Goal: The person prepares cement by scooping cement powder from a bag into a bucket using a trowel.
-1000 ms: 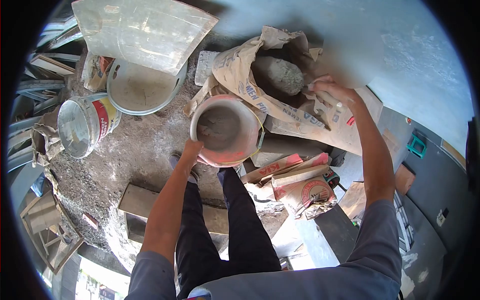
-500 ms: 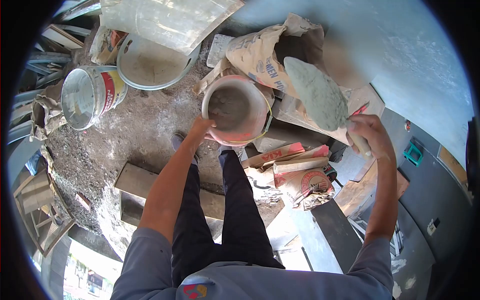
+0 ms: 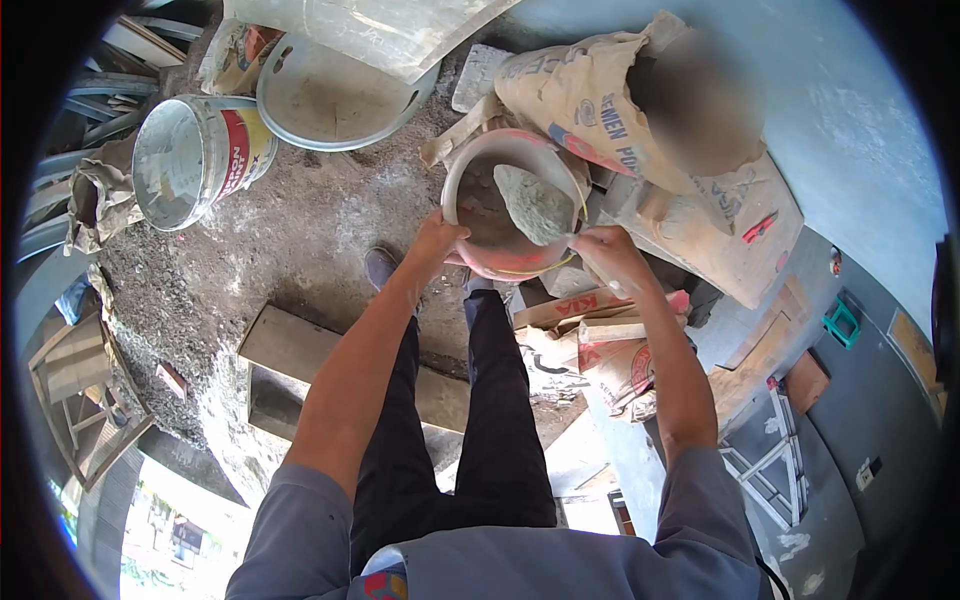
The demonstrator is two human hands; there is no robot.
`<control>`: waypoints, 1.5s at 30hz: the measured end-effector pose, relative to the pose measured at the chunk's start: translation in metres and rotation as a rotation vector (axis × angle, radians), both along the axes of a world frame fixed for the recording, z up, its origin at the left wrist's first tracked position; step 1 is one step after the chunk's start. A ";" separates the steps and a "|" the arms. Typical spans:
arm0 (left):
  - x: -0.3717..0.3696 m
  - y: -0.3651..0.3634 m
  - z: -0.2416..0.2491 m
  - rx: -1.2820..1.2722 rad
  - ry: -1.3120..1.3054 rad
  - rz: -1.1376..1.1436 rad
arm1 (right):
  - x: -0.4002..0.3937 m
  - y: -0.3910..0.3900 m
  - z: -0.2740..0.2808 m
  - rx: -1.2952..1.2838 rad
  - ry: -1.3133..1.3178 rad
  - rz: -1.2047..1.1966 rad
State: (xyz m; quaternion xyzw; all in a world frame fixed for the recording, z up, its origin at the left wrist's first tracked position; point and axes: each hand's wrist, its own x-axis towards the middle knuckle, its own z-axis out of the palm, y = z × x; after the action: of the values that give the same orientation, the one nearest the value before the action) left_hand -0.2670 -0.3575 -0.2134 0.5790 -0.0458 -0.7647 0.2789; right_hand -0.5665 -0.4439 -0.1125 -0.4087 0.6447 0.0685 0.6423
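Observation:
My left hand (image 3: 440, 243) grips the near left rim of a round reddish bucket (image 3: 484, 262), thumb over the edge. Grey-brown mix (image 3: 484, 200) shows inside it. A yellow handle (image 3: 545, 268) hangs along the bucket's right side. Fingers wrapped round its handle, my right hand (image 3: 612, 258) holds a trowel (image 3: 536, 207). The trowel's blade, coated in grey-green cement, lies over the bucket's opening. Just beyond to the right leans an open paper cement sack (image 3: 575, 95), its mouth partly blurred.
A paint bucket (image 3: 172, 165) and a large shallow tub (image 3: 335, 105) stand at the left back. Folded paper sacks (image 3: 610, 360) lie right of my legs. A wooden box (image 3: 300, 345) is at my left foot. A red-handled tool (image 3: 760, 228) rests on a board by the wall.
My right hand has brought the trowel left and down from beside the cement sack to over the bucket. My left hand stays on the bucket rim. The whole view has shifted somewhat.

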 end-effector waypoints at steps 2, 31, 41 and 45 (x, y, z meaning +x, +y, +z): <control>0.000 -0.001 0.001 0.012 -0.017 -0.015 | 0.013 0.015 -0.048 -0.230 0.151 0.192; -0.004 -0.009 -0.006 -0.018 -0.081 -0.043 | -0.053 -0.156 0.190 -0.736 0.883 0.650; -0.002 -0.016 -0.001 0.030 -0.096 -0.061 | -0.046 -0.276 -0.118 -0.964 0.650 1.113; -0.002 -0.014 -0.006 0.021 -0.123 -0.067 | -0.024 -0.256 -0.102 -0.828 0.607 1.211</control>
State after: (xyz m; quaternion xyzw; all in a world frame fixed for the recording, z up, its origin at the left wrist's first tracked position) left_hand -0.2688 -0.3715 -0.2192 0.6261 -0.0744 -0.7369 0.2438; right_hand -0.5908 -0.7002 -0.2144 -0.8575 0.4303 0.2688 0.0855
